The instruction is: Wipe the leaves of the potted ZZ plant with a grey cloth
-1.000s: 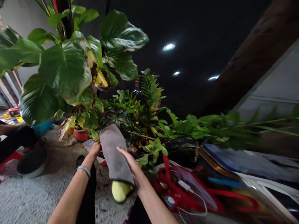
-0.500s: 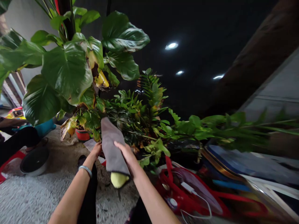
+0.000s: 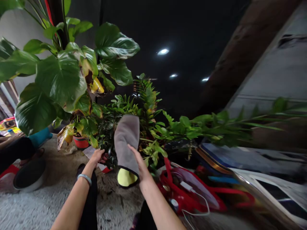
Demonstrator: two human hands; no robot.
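right hand (image 3: 139, 162): holds a grey cloth (image 3: 127, 140) w/ yellow underside; fingers flat along its right edge, thumb hidden behind, so the grip is a pinch thru the fabric; cloth stands up over the fingers and its lower end folds under by the wrist, yellow showing there
why held so: my guess, cloth is draped over the hand like a mitt so a broad face meets the leaves
left hand (image 3: 97, 155): reaches low into the dark-leaved plant (image 3: 112, 123); fingers look loosely curled at a stem or leaf, can't tell if it's gripped; silver bangle (image 3: 84, 177) on the wrist
cloth vs. fingers: left of and above the right fingertips, touching them; apart from the left hand
around: big-leaf plant (image 3: 59, 76) up left, some leaves yellowed; red pot (image 3: 81, 142) under it; red bag (image 3: 192, 195) w/ white cable at right; speckled floor (image 3: 35, 207)
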